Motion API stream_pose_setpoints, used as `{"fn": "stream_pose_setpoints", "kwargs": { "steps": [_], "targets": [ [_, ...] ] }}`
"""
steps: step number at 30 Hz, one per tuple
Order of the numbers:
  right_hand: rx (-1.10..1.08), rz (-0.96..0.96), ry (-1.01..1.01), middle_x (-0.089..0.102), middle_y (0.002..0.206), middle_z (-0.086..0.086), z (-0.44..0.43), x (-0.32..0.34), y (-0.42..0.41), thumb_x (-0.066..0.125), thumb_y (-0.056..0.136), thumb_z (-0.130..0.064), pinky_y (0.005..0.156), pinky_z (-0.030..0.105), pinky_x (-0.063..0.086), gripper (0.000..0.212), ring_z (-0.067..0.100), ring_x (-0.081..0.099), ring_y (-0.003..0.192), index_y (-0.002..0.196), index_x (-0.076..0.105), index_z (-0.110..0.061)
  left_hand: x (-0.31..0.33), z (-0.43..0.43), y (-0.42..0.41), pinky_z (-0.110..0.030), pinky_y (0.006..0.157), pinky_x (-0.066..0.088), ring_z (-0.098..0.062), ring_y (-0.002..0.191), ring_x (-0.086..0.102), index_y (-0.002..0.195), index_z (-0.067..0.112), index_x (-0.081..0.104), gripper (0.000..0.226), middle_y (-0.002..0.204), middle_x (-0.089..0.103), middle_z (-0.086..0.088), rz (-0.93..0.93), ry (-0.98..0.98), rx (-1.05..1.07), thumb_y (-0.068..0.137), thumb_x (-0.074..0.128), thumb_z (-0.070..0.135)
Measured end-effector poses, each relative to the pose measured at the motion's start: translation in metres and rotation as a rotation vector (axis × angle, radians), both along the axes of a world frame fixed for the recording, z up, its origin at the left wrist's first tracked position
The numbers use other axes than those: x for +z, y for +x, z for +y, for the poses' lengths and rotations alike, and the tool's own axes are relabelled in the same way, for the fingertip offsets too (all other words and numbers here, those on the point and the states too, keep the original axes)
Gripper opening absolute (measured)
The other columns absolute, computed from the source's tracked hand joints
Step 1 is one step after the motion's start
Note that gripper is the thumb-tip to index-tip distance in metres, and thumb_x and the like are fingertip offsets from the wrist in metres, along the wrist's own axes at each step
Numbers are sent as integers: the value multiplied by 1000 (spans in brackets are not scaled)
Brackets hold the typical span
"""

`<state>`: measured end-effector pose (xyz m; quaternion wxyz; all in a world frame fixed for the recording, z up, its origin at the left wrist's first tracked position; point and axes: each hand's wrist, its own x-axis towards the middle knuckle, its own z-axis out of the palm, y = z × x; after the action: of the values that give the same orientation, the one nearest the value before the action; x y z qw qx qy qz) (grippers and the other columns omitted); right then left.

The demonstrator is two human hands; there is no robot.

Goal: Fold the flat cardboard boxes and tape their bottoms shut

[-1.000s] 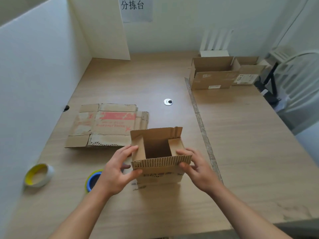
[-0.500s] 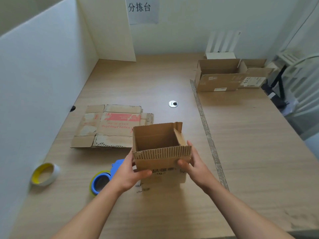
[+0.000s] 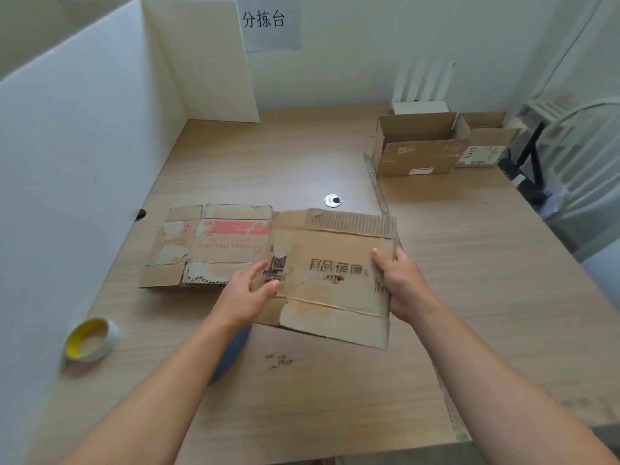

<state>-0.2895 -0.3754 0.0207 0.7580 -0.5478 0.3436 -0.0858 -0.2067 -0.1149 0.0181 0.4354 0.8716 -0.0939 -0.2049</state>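
— Far along yet?
— Roughly midway, by the look of the desk. Two standing boxes (image 3: 419,146) parked at the far right of the table (image 3: 302,397), tops open, bottoms out of sight.

— And in hand right now?
— One cardboard box (image 3: 330,280), held just above the table, tilted, printed panel turned toward the camera, overlapping the near edge of the flat stock behind it.

— Held how?
— Pinched at its left edge by the left hand (image 3: 246,297), thumb on the printed face. Gripped along its right edge by the right hand (image 3: 401,283), fingers curled round behind.

— Bottom closed?
— Not visibly. No tape to be seen on it anywhere.

— So what remains?
— Folding and taping this one, then the flat cardboard (image 3: 214,245) lying beyond it, untouched.

— Tape within reach?
— Yes. Yellow-cored tape roll (image 3: 92,338) lying by the white divider (image 3: 67,162). Also a blue shape (image 3: 231,350) half hidden under the left forearm, probably a second roll.
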Motion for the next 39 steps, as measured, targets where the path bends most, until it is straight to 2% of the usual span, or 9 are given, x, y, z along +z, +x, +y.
{"fn": "stream_pose_setpoints", "kwargs": {
  "steps": [3,9,13,18,22,24,28,35,39],
  "targets": [
    [-45,97,93,71,100,14,-15,6,1,55,100,-11,55,38,59,26,25,73,73,125,52,-8,16,3,2,-31,88,42,-15,111,57,141,30,50,52,130,50,3,82,-19,8,92,67,35],
    [-56,168,112,57,99,13,-28,6,-5,48,98,4,40,26,52,45,22,62,74,138,34,-12,29,8,-15,-33,88,50,-8,93,70,116,19,68,26,106,75,5,341,-204,-45,102,50,32],
    [-47,192,178,61,107,17,-25,-3,-17,45,100,1,42,32,55,52,27,66,78,149,30,-12,20,16,-22,-37,101,46,-20,112,65,120,13,65,29,117,72,-3,355,-381,36,102,47,26],
    [7,281,366,67,101,15,-16,-22,-37,57,91,-11,59,33,57,24,29,65,81,113,64,-4,7,27,-29,-39,112,41,-29,125,57,119,-6,61,38,121,67,-19,327,-750,158,93,34,-8],
    [-62,290,381,57,115,22,-10,-26,-39,69,85,-23,56,36,57,31,33,67,67,111,60,-9,8,13,-39,-18,100,47,-10,119,62,124,13,64,49,120,71,2,115,-585,25,78,50,5],
    [-17,292,334,59,122,25,-6,-23,-38,75,81,-43,63,39,58,53,34,71,68,120,58,-12,5,8,-42,-11,90,47,-2,110,64,121,32,62,44,114,71,18,-42,-430,-25,79,60,19],
    [139,232,234,63,123,13,0,-8,-41,45,97,-63,75,44,58,47,30,68,101,127,60,-29,-2,6,-39,-15,89,46,-5,102,59,121,53,52,46,110,64,14,-263,-242,-46,82,67,35],
    [430,-4,-340,45,148,-20,18,-7,-50,41,100,-59,104,38,44,50,5,50,128,148,32,-53,-5,6,-45,-4,79,43,20,100,49,138,33,47,59,122,50,18,-358,-183,-12,88,73,15],
    [489,-33,-704,48,142,-23,17,-14,-54,55,87,-63,98,31,44,65,-1,48,125,147,35,-50,-6,7,-45,-6,76,45,-3,89,54,146,34,39,72,137,36,24,-333,-137,-56,86,76,21]
  ]
}}
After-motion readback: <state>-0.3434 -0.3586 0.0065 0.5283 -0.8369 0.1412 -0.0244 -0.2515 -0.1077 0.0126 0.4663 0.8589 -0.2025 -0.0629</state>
